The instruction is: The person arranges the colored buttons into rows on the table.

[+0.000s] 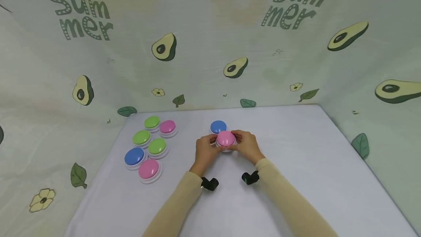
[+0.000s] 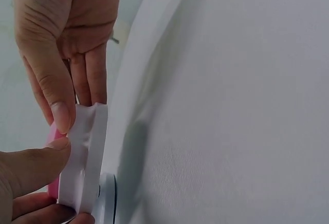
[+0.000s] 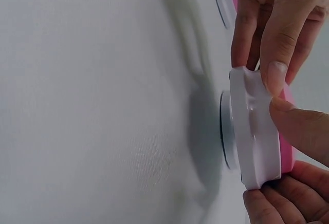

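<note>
Landmark: lone blue button [image 1: 218,126], domed, with white base, on the white table [image 1: 296,138], one specimen. Held pink button [image 1: 226,138], white base, domed top: just on the person's side of the lone blue button, raised off the table in both wrist views; whether it touches that neighbour cannot be told. Left hand [image 1: 206,150]: near side and left of the landmark, fingers curled, thumb and fingers pinching the pink button's base. Right hand [image 1: 246,145]: near side and right of the landmark, fingers likewise closed in on the opposite rim, thumb tips meeting at the near edge. Group of six, well to the left of the landmark: far green button [image 1: 152,122], far pink button [image 1: 167,127], left green button [image 1: 141,138], near green button [image 1: 157,146], outer blue button [image 1: 134,156], near pink button [image 1: 148,169]. Backdrop: avocado-printed cloth [image 1: 197,10], beyond the landmark. Step in hand, as judged: two-handed positioning of the pink button beside the landmark. Next move, as judged: calls for a level base, even pressure from both hands, and care not to nudge the landmark.
</note>
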`<state>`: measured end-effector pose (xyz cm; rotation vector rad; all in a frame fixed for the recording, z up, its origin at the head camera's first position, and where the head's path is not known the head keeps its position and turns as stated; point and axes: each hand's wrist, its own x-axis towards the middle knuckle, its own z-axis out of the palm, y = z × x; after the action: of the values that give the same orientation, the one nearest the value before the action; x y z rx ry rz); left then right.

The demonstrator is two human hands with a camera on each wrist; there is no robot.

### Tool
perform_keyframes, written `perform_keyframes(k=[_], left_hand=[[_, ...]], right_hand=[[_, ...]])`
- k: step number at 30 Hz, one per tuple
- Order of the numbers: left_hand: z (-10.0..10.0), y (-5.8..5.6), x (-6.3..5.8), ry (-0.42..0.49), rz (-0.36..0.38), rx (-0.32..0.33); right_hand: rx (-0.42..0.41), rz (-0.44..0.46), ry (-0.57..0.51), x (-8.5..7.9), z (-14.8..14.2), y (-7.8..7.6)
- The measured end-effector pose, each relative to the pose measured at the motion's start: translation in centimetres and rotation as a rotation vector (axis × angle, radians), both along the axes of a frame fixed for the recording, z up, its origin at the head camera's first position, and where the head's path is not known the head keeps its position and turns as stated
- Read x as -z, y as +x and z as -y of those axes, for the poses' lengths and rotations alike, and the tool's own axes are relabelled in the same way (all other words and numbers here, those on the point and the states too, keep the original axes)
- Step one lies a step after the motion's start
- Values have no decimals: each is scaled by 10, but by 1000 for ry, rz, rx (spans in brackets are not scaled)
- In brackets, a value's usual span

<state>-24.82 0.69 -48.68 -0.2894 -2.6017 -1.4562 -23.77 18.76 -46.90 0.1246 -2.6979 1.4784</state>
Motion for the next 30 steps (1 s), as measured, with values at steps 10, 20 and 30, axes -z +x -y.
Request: perform_keyframes(k=[10,20,30], left_hand=[[-29,-7,4,22,-12,9],[-66,-12,9,58,-27,-23],[-88,-18,11,90,18,-68]], right_hand=[[49,8,12,-3,-23,-3],[91,20,35,1,-47,-12],[113,14,12,10,-56,-22]])
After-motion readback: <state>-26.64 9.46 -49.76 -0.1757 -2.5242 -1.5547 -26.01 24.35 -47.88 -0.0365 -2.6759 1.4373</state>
